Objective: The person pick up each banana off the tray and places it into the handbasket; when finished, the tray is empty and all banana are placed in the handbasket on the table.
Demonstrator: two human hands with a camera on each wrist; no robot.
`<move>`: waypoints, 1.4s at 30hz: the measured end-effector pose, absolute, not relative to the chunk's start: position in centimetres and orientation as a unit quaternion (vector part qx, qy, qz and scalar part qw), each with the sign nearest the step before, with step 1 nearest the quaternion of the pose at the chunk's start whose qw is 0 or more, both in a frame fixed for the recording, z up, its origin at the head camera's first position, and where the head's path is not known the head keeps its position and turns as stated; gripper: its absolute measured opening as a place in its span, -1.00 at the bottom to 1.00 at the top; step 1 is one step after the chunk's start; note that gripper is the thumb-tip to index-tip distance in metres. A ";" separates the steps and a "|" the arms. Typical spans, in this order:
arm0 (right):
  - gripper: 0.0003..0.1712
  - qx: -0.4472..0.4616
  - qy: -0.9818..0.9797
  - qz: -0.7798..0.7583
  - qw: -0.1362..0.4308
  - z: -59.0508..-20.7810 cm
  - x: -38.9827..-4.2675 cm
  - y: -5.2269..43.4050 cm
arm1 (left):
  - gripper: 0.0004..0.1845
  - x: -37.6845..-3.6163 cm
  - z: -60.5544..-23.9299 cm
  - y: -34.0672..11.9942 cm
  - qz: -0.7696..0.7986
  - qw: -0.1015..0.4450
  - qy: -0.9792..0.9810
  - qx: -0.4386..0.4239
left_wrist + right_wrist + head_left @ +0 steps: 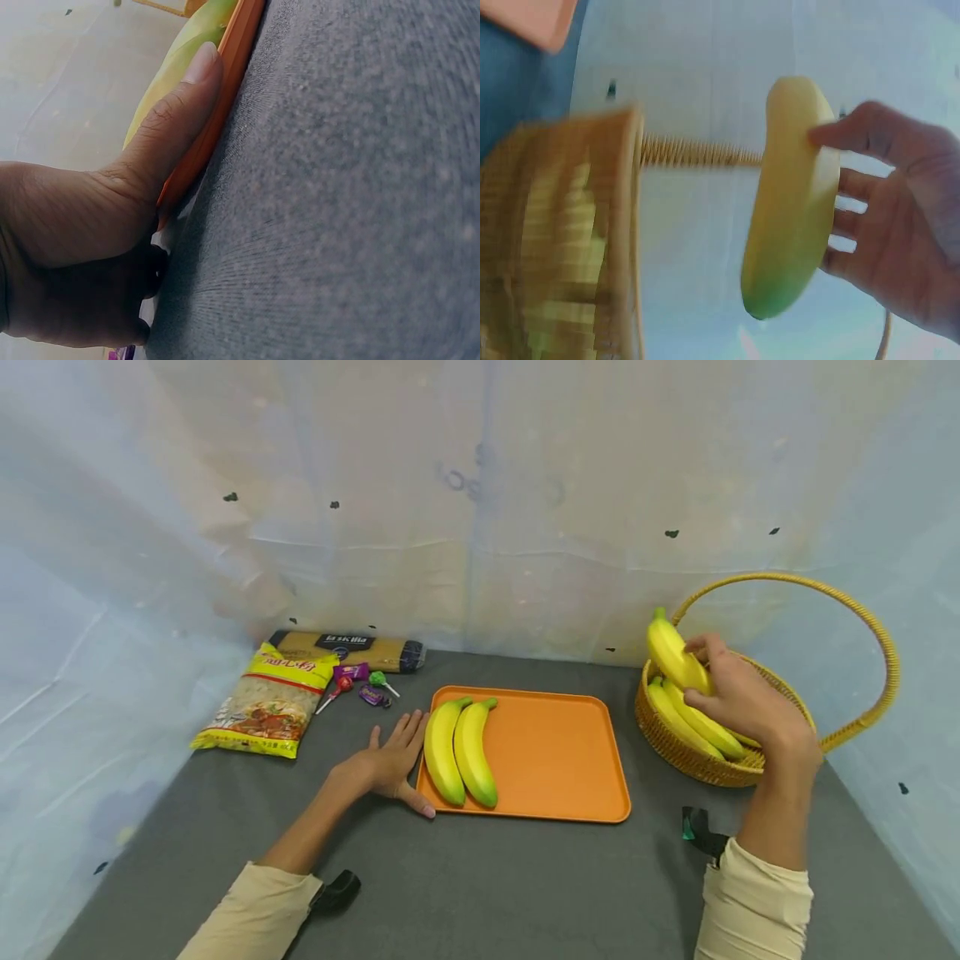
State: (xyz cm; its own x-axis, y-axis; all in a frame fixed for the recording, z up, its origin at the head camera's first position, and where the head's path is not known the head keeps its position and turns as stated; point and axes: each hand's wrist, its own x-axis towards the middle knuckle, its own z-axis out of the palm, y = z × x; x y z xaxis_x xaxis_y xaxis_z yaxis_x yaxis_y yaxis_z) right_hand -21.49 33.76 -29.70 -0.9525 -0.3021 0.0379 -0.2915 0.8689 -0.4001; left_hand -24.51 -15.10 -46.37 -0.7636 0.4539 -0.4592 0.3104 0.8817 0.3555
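My right hand point(738, 693) pinches a yellow banana point(791, 195) between thumb and fingers, holding it above the rim of a wicker basket point(678, 756). More bananas point(693, 727) lie inside that basket. At the left, my left hand point(388, 764) rests with spread, straight fingers against the left edge of an orange tray point(555, 756). In the left wrist view the thumb point(169, 124) lies along the tray's side. Two bananas lie side by side on the tray's left part: an outer banana point(444, 752) and an inner banana point(474, 752).
A yellow food bag point(270, 702) lies at the left, with a long pasta-like pack point(375, 652) behind it. Between them and the tray are a red lollipop point(343, 683), a green lollipop point(378, 678) and small purple-wrapped sweets point(371, 695). The basket's tall handle point(888, 652) arches up at the right.
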 end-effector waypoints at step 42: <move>-0.65 -0.331 0.920 -0.183 -0.103 -34.0 -23.0 19.1 | 0.84 -24.1 -46.2 -14.9 0.121 0.271 0.932 0.207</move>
State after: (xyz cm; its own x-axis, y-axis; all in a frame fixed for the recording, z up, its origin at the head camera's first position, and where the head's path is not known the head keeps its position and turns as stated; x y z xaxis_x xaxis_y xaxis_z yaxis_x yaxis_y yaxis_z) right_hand -22.99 19.09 -34.01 -0.7597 -0.5712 0.3107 -0.6467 0.7136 -0.2695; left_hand -24.11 -14.92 -46.15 -0.7674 0.4516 -0.4551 0.3199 0.8849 0.3386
